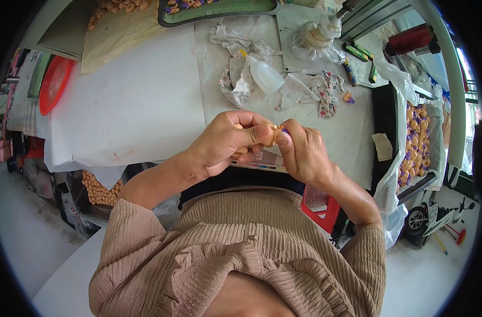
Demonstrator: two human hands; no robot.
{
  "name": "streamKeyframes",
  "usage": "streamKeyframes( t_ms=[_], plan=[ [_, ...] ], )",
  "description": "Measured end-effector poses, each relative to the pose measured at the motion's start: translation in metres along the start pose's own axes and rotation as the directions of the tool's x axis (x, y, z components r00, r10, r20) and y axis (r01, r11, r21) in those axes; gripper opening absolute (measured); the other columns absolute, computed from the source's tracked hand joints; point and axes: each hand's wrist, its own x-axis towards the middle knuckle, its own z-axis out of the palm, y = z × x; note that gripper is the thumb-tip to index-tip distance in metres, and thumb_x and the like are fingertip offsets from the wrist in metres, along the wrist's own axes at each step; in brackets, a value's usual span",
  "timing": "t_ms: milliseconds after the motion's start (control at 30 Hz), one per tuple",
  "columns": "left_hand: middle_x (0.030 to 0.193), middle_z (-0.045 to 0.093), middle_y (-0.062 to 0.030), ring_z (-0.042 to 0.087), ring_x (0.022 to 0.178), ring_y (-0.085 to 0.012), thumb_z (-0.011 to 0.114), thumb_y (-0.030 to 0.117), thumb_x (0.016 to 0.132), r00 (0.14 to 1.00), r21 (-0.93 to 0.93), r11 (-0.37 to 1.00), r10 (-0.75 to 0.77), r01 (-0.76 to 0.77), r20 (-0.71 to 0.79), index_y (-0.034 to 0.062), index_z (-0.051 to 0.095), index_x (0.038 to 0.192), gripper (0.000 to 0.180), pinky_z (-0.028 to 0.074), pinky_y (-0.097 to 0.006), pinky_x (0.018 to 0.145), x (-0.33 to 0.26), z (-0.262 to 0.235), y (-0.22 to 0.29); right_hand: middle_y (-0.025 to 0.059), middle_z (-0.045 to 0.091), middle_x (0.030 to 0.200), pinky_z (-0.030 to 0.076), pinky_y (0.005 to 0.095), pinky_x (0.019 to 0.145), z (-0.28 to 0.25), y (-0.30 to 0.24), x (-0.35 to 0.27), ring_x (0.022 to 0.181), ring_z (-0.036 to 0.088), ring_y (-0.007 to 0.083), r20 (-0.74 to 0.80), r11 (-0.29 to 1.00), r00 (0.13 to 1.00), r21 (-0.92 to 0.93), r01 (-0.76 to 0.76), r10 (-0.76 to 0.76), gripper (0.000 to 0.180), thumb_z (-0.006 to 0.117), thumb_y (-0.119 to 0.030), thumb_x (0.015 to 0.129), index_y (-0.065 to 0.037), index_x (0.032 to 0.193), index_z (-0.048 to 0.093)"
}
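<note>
My left hand [220, 141] is closed around a small peach plastic doll part [273, 136], pinched between thumb and fingertips. More peach pieces show in its curled fingers. From the other side, my right hand [308, 157] grips a small purple piece [284, 131] between thumb and forefinger. The purple piece touches the doll part, but my fingers hide how they join. Both hands meet above the front edge of the white-covered table [146, 105].
A clear squeeze bottle [264, 74] lies among crumpled cloths [240, 79]. A green tray [220, 15] holds similar figures at the back. On the right stands a lined crate [416, 142] of peach and purple figures. A red basin [56, 84] is at the left.
</note>
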Motion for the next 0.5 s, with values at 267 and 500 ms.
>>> streamKeyframes(
  t_ms=[267, 500],
  plan=[
    [0.086, 0.061, -0.0055, 0.051, 0.070, -0.0078, 0.066, 0.028, 0.090, 0.999, -0.032, 0.999, 0.039, -0.039, -0.006, -0.0003, 0.061, 0.097, 0.029, 0.038, -0.019, 0.045, -0.002, -0.004, 0.010, 0.0178, 0.056, 0.073, 0.044, 0.0470, 0.059, -0.023, -0.010, 0.022, 0.065, 0.056, 0.0419, 0.139, 0.993, 0.984, -0.007, -0.114, 0.114, 0.030, 0.041, -0.027, 0.100, 0.000, 0.095, 0.052],
    [0.098, 0.061, -0.0073, 0.054, 0.072, -0.0089, 0.058, 0.031, 0.095, 0.998, -0.113, 0.993, 0.032, -0.026, 0.052, 0.0047, 0.057, 0.108, 0.030, 0.042, -0.019, 0.048, -0.015, -0.012, 0.023, 0.0107, 0.065, 0.093, 0.049, 0.0299, 0.060, -0.108, -0.029, 0.072, 0.074, 0.061, 0.0209, -0.454, 0.932, 0.841, -0.332, 0.144, -0.292, 0.018, 0.062, -0.017, 0.091, -0.002, 0.101, 0.064]
  ],
)
